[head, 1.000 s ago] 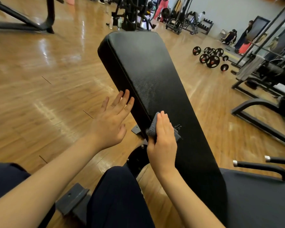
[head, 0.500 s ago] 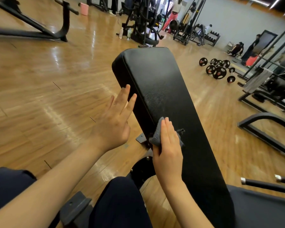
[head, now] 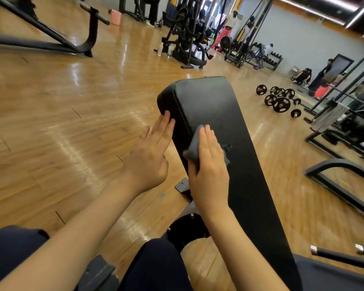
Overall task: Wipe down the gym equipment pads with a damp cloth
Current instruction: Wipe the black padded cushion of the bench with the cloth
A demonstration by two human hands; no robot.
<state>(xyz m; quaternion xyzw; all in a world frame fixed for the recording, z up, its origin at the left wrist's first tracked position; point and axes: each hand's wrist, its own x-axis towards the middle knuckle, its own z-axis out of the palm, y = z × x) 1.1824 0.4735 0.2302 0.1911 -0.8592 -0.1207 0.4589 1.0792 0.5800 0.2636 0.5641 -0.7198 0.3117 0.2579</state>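
Right hand (head: pixel 208 164) flat, fingers straight, pressing grey cloth (head: pixel 194 148) on black pad (head: pixel 229 114). Left hand (head: pixel 149 152) open, fingertips apparently touching pad's side.

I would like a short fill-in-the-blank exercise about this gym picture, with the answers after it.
1. The right hand presses a grey ____ flat on the pad.
2. The pad is ____ in colour.
3. The left hand touches the pad's ____ edge with straight fingers.
4. The bucket far behind is ____.

Answers: cloth; black; left; pink
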